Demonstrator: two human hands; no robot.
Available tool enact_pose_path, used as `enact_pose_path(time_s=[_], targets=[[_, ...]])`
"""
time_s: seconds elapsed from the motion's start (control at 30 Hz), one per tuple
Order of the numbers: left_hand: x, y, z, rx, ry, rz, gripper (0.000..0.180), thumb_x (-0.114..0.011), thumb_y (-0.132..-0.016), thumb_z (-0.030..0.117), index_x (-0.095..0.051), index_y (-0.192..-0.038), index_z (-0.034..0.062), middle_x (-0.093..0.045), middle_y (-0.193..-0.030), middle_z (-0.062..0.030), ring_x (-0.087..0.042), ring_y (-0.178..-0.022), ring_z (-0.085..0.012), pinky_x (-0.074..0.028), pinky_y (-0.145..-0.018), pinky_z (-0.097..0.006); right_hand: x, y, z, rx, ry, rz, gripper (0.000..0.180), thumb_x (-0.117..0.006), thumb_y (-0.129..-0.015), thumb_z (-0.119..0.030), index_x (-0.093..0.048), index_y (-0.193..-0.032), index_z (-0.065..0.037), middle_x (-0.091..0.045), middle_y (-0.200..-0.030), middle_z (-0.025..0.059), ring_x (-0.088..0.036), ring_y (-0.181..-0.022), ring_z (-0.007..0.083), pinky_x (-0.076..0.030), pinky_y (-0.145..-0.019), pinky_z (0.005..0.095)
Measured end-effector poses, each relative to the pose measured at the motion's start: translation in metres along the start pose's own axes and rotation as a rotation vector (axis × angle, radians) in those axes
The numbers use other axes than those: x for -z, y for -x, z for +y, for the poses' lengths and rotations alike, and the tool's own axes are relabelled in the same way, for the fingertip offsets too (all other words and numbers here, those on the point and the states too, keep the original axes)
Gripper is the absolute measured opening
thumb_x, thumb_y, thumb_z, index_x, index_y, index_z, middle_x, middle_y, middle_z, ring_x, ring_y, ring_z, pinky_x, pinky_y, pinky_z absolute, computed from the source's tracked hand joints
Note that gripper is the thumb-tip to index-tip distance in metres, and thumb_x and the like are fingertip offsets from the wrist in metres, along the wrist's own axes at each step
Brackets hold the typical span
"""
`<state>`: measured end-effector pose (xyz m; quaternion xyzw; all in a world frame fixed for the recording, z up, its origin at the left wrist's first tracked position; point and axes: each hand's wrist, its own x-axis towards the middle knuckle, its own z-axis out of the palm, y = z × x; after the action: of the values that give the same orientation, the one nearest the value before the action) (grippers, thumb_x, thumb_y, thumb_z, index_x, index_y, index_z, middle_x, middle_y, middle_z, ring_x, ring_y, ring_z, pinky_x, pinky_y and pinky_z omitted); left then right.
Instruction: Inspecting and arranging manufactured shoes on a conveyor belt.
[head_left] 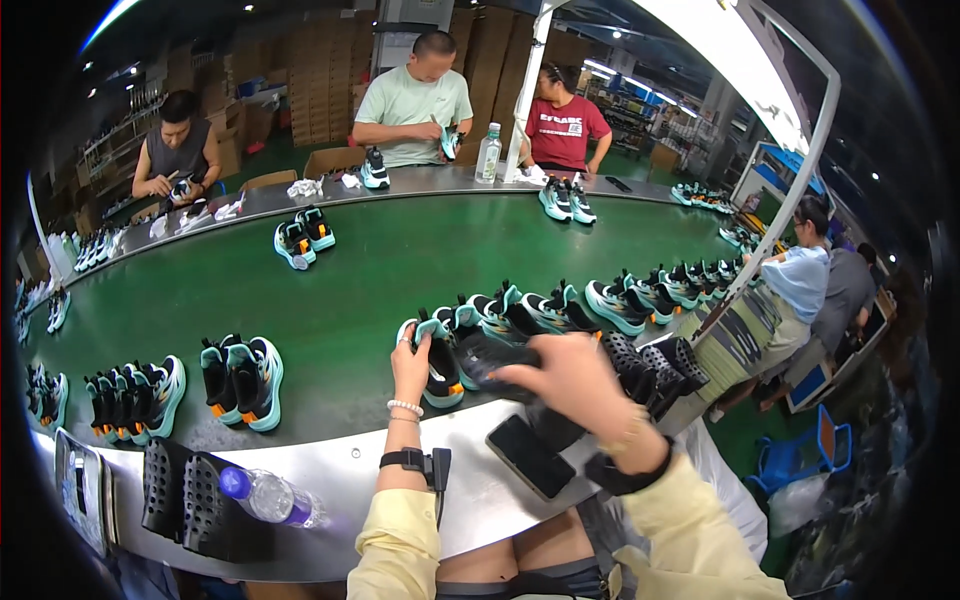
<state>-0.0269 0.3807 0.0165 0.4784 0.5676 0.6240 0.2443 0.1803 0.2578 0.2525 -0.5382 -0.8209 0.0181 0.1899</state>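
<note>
Near the front edge of the green belt, my left hand (pixel 411 362) grips the collar of a black and mint sneaker (pixel 441 374), fingers closed around its upper. My right hand (pixel 585 385) is closed on a dark, flat, curved piece that looks like a black insole (pixel 492 366), just right of the sneaker's opening. The insole's far end partly covers the neighbouring shoes. Below my right wrist, a black phone (pixel 530 456) lies on the metal ledge.
Matching sneakers (pixel 612 300) line the belt to the right; more stand left (pixel 243 383). Black perforated pieces (pixel 655 368) lie right, others (pixel 205 498) beside a purple-capped bottle (pixel 270 496). Across the green belt (pixel 400 250), co-workers (pixel 420 110) handle shoes. A metal post (pixel 780 230) rises right.
</note>
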Motion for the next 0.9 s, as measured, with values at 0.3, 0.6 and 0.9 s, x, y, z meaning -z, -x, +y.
enact_pose_path(time_s=[0.3,0.6,0.9], targets=[[0.007,-0.009,0.003,0.02,0.039,-0.088,0.045,-0.059,-0.094,0.039,-0.069,-0.099,-0.0049,-0.069,-0.083,-0.0234,-0.066,-0.075,-0.0268,-0.05,-0.072,-0.041,-0.117,-0.088,0.003,0.031,-0.007,-0.112,0.055,-0.073,-0.078,-0.051,-0.069,-0.081,0.003,-0.068,-0.08,0.0217,-0.069,-0.078,0.0358,-0.056,-0.069,0.0433],[0.012,-0.008,-0.015,0.392,0.421,-0.166,0.038,-0.055,-0.101,0.034,-0.068,-0.094,-0.0007,-0.063,-0.08,0.0012,-0.051,-0.07,-0.0082,-0.043,-0.062,-0.029,-0.207,-0.074,-0.02,0.074,0.256,0.147,0.026,-0.06,-0.088,-0.029,-0.071,-0.074,-0.01,-0.067,-0.069,0.0058,-0.07,-0.066,0.021,-0.055,-0.056,0.0326],[0.018,-0.006,-0.012,0.391,0.618,-0.233,0.035,-0.055,-0.1,0.04,-0.064,-0.097,0.0065,-0.066,-0.093,-0.0007,-0.06,-0.083,-0.0103,-0.049,-0.074,-0.028,-0.231,-0.08,-0.025,0.029,0.273,-0.012,0.018,-0.06,-0.084,-0.017,-0.074,-0.074,-0.015,-0.072,-0.077,0.0041,-0.071,-0.072,0.0182,-0.053,-0.056,0.0314]])
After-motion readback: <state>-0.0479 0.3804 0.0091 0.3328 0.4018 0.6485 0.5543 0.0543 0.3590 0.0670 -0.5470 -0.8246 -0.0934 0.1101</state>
